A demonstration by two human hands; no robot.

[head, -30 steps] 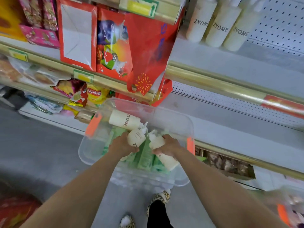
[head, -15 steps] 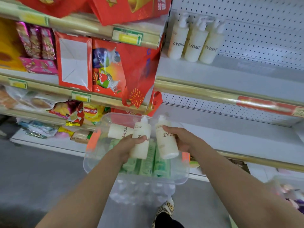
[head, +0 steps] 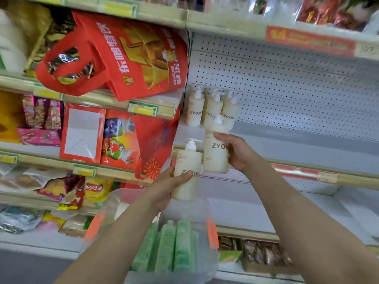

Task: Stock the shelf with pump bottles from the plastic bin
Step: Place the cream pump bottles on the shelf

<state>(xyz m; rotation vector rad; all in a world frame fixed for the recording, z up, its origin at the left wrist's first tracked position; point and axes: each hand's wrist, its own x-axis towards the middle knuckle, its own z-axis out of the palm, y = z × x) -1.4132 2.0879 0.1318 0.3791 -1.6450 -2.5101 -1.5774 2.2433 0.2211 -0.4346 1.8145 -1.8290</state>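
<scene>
My left hand [head: 166,186] grips a cream ZYOME pump bottle [head: 187,167] upright above the clear plastic bin [head: 106,214]. My right hand [head: 239,150] holds a second cream pump bottle [head: 215,148] higher, just in front of the grey shelf [head: 297,146]. Three matching bottles [head: 211,108] stand at the shelf's left end against the perforated back panel. Several green bottles [head: 168,247] lie in the bin below my arms.
Red gift bags [head: 131,54] and boxes [head: 82,134] fill the shelves to the left, with snack packs [head: 94,189] below them. A gold price rail [head: 307,173] runs along the shelf's front edge. The grey shelf stretches bare to the right of the three bottles.
Both hands lifted their bottles out of the bin and up toward the grey shelf; the right bottle now rises level with the shelf. My view tilted upward.
</scene>
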